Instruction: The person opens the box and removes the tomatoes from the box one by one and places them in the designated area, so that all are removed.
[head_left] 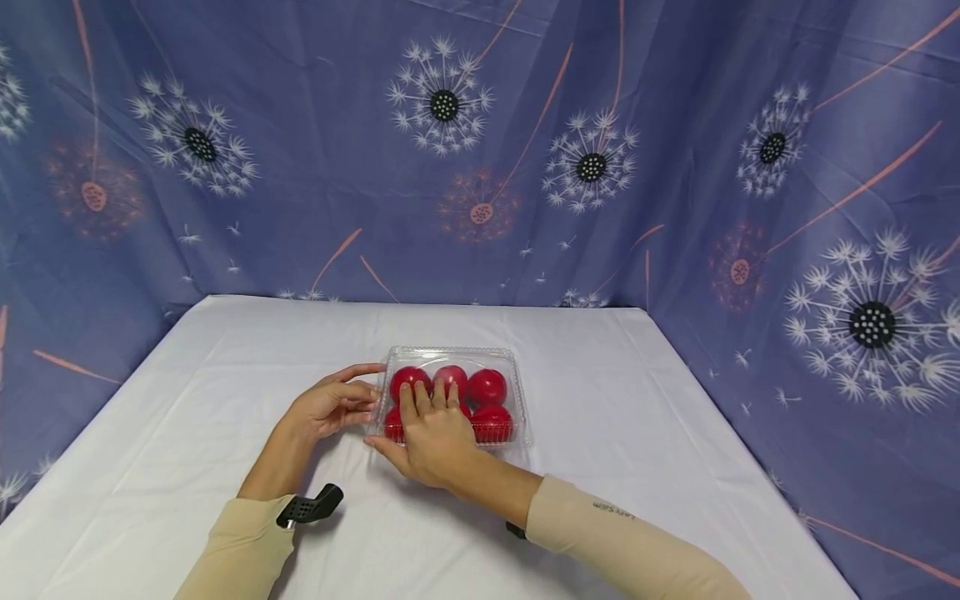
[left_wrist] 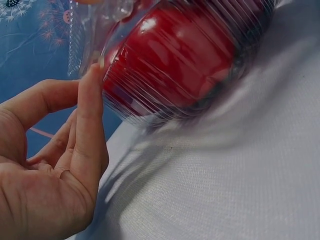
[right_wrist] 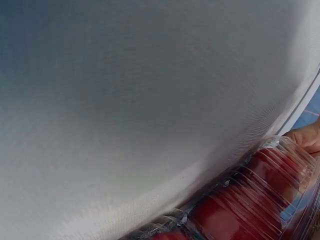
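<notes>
A clear plastic clamshell box [head_left: 517, 358] with several round red fruits [head_left: 487, 387] inside stands on the white cloth. My right hand [head_left: 438, 437] lies over its lid from the front, fingers straight and slightly spread, thumb out toward the left. At the box's left side is my left hand [head_left: 333, 404], fingertips right at the edge. One finger reaches the back left corner, while the others bend loosely. Close up in the left wrist view, a fingertip [left_wrist: 95, 75] meets the ribbed plastic wall. Only the box and part of the left hand [right_wrist: 305, 140] show in the right wrist view.
White cloth covers the table [head_left: 600, 400], with its back edge just beyond the box. A blue curtain [head_left: 315, 133] with dandelion prints hangs behind and along both sides. A black wrist camera mount [head_left: 311, 506] sticks out from the left sleeve.
</notes>
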